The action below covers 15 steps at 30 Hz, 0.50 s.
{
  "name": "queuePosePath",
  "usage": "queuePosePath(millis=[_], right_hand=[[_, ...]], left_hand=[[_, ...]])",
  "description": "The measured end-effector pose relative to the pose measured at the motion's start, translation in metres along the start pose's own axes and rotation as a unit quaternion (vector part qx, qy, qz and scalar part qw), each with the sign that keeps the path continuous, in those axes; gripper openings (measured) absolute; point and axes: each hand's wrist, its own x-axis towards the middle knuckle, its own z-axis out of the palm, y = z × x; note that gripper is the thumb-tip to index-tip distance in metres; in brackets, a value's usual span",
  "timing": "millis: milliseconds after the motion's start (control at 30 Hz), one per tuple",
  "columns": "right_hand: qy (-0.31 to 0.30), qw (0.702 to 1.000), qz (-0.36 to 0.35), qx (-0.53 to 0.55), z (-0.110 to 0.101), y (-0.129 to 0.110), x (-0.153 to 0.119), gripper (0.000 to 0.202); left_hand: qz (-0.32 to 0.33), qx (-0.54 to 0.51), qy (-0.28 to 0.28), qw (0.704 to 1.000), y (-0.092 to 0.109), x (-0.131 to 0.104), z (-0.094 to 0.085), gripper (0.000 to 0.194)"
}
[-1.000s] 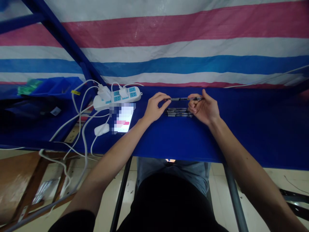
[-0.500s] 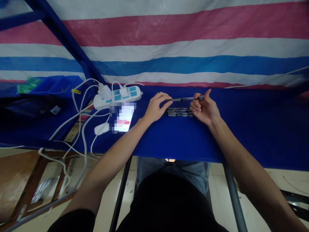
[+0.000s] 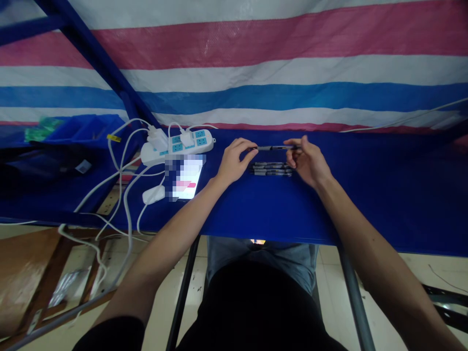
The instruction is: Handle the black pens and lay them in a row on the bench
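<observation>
A slim dark pen [image 3: 272,147] with a clear barrel lies level between my two hands, above the blue tabletop [image 3: 263,209]. My left hand [image 3: 237,158] pinches its left end between thumb and fingertips. At the other end, my right hand [image 3: 305,158] has its thumb and index finger on the pen, palm turned partly up and the other fingers curled. Just below, several similar pens [image 3: 271,169] lie side by side on the tabletop, pointing left to right. The fingers of my right hand are close to their right ends.
Left of my hands are a white power strip [image 3: 178,147] with plugs, a lit phone [image 3: 188,180] and a white adapter [image 3: 153,195]. White cables [image 3: 126,195] hang over the front edge. Blue bins [image 3: 87,129] stand far left; a striped sheet [image 3: 256,63] hangs behind.
My right hand has turned, its raised thumb coming down to the pen and its index finger straightening along it. My left hand keeps its pinch, and the row of pens is unchanged.
</observation>
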Motion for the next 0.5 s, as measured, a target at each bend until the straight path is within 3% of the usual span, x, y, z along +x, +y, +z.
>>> queuePosePath(millis=[100, 233, 333, 500], right_hand=[[0.053, 0.983, -0.080, -0.153, -0.002, 0.009, 0.003, 0.030], [0.076, 0.918, -0.156, -0.356, -0.007, 0.017, 0.004, 0.015], [0.067, 0.887, -0.183, -0.418, -0.009, 0.021, 0.004, 0.013], [0.048, 0.875, -0.156, -0.457, -0.011, 0.033, 0.006, 0.014]], left_hand=[[-0.010, 0.015, -0.018, 1.000, -0.006, 0.000, 0.001, 0.016], [-0.018, 0.040, -0.058, 0.997, -0.015, -0.001, 0.003, 0.014], [-0.022, 0.052, -0.072, 0.996, -0.021, -0.002, 0.005, 0.016], [-0.042, 0.072, -0.100, 0.991, -0.028, -0.005, 0.010, 0.016]])
